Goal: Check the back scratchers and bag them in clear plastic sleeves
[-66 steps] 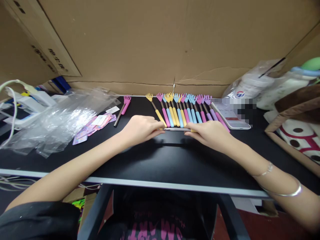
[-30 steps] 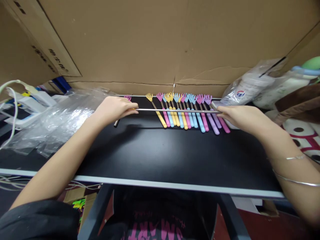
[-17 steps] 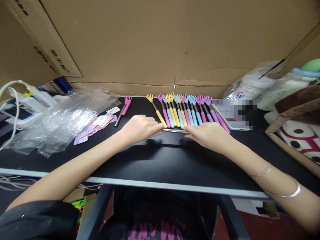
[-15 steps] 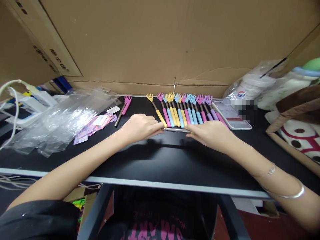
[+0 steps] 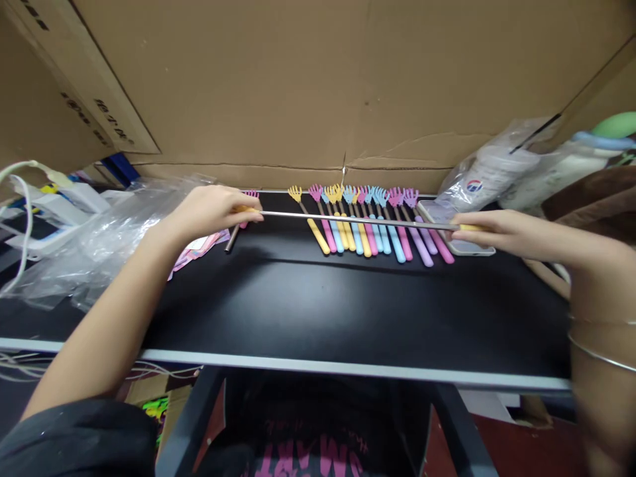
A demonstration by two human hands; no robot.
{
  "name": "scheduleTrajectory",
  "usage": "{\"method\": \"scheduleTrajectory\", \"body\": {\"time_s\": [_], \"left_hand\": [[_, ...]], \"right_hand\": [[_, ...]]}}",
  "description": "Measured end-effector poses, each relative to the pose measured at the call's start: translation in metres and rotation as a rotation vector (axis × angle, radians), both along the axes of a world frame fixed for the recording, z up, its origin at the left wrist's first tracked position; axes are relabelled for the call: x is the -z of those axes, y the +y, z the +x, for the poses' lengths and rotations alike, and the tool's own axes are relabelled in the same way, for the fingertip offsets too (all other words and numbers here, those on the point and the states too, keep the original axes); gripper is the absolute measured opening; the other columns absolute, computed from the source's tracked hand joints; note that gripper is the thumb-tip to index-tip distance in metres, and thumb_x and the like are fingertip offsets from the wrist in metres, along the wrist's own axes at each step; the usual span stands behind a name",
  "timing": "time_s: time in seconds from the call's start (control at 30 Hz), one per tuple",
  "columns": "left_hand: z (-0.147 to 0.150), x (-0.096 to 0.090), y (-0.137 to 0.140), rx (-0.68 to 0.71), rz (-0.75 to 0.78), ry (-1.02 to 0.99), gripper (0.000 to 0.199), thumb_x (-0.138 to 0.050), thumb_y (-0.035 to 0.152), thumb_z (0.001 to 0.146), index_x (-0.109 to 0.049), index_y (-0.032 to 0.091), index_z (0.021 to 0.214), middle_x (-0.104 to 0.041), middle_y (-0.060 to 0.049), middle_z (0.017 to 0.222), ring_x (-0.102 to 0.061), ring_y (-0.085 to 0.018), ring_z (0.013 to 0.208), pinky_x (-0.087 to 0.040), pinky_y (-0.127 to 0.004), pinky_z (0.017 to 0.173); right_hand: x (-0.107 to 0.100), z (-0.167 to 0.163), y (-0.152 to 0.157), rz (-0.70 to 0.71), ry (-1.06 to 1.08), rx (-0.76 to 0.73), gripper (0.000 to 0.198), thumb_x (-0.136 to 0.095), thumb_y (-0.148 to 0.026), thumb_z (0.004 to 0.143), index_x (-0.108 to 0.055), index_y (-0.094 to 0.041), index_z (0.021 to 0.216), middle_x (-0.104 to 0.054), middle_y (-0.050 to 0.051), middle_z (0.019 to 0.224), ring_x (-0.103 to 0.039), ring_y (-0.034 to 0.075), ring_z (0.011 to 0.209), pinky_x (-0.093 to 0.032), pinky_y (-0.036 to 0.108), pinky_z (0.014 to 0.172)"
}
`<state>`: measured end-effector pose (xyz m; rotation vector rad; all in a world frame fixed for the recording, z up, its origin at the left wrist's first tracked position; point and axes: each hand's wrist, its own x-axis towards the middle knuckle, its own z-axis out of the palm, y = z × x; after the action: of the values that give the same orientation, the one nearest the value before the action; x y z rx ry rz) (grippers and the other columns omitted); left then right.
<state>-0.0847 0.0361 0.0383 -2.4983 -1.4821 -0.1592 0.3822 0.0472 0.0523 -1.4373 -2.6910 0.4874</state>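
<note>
A telescopic back scratcher point(image 5: 348, 218) with a thin metal rod and yellow ends is stretched out level above the table. My left hand point(image 5: 216, 209) is closed around its left end, and my right hand point(image 5: 501, 232) grips the yellow part at its right end. Behind and below the rod lies a row of several back scratchers point(image 5: 370, 232) with yellow, pink, blue and purple handles, their claw heads toward the cardboard. Partly behind my left hand lies a pink claw head point(image 5: 252, 194) and a dark metal rod point(image 5: 231, 240).
Clear plastic bags point(image 5: 114, 232) and printed cards point(image 5: 201, 248) lie at the left, near a white cabled device point(image 5: 74, 205). A phone point(image 5: 464, 246), a bagged cup point(image 5: 497, 172) and a bottle point(image 5: 551, 179) are at the right. A cardboard wall point(image 5: 298, 86) closes off the back.
My hands have moved far apart, left and right, and slightly up. The back scratcher between them has drawn out from a short rod to a long one.
</note>
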Motion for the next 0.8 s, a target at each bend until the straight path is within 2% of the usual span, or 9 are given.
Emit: {"method": "scheduleTrajectory", "body": {"time_s": [0.1,0.27,0.5,0.6,0.73,0.8], "left_hand": [[-0.008,-0.002,0.003,-0.041,-0.067,-0.018,0.043,-0.041,0.057,0.092,-0.066,0.026,0.078,-0.067,-0.001,0.079,-0.059,-0.017,0.070,-0.030,-0.023,0.058],[-0.004,0.000,0.000,-0.051,-0.053,-0.021,0.042,-0.041,0.058,0.091,-0.066,0.026,0.081,-0.068,-0.001,0.082,-0.060,-0.018,0.073,-0.030,-0.023,0.058],[-0.011,0.000,0.003,-0.062,-0.171,-0.053,0.042,-0.042,0.059,0.090,-0.067,0.026,0.089,-0.070,-0.001,0.078,-0.059,-0.016,0.065,-0.029,-0.022,0.057],[-0.011,0.000,0.003,-0.116,-0.264,-0.053,0.043,-0.042,0.061,0.089,-0.067,0.026,0.090,-0.070,0.000,0.078,-0.059,-0.015,0.066,-0.031,-0.022,0.058],[-0.014,0.000,0.004,-0.147,-0.454,-0.056,0.044,-0.044,0.061,0.087,-0.067,0.023,0.090,-0.070,0.000,0.084,-0.060,-0.016,0.073,-0.034,-0.021,0.062],[-0.017,0.000,0.005,-0.149,-0.530,-0.065,0.044,-0.045,0.059,0.087,-0.066,0.021,0.087,-0.069,-0.001,0.083,-0.060,-0.016,0.074,-0.035,-0.021,0.064]], "right_hand": [[-0.002,0.014,0.003,-0.124,-0.003,0.048,0.050,-0.037,-0.067,0.089,-0.050,-0.021,0.073,-0.048,0.000,0.068,-0.045,0.012,0.064,-0.038,0.027,0.061],[-0.001,0.012,0.002,-0.072,-0.006,0.099,0.053,-0.039,-0.072,0.084,-0.052,-0.022,0.073,-0.047,0.000,0.068,-0.045,0.012,0.063,-0.039,0.027,0.061],[0.006,0.021,0.006,-0.151,-0.065,0.104,0.047,-0.039,-0.065,0.089,-0.050,-0.021,0.074,-0.047,0.000,0.070,-0.044,0.012,0.065,-0.038,0.027,0.062],[0.009,0.019,0.007,-0.153,-0.075,0.091,0.049,-0.037,-0.066,0.089,-0.051,-0.021,0.076,-0.048,0.001,0.072,-0.044,0.013,0.067,-0.037,0.027,0.063],[0.013,0.019,0.011,-0.193,-0.104,0.087,0.063,-0.042,-0.080,0.076,-0.056,-0.019,0.084,-0.055,0.004,0.080,-0.050,0.017,0.074,-0.039,0.029,0.066],[0.013,0.020,0.011,-0.205,-0.128,0.107,0.065,-0.042,-0.081,0.075,-0.057,-0.019,0.087,-0.057,0.005,0.082,-0.050,0.018,0.075,-0.038,0.029,0.067]]}}
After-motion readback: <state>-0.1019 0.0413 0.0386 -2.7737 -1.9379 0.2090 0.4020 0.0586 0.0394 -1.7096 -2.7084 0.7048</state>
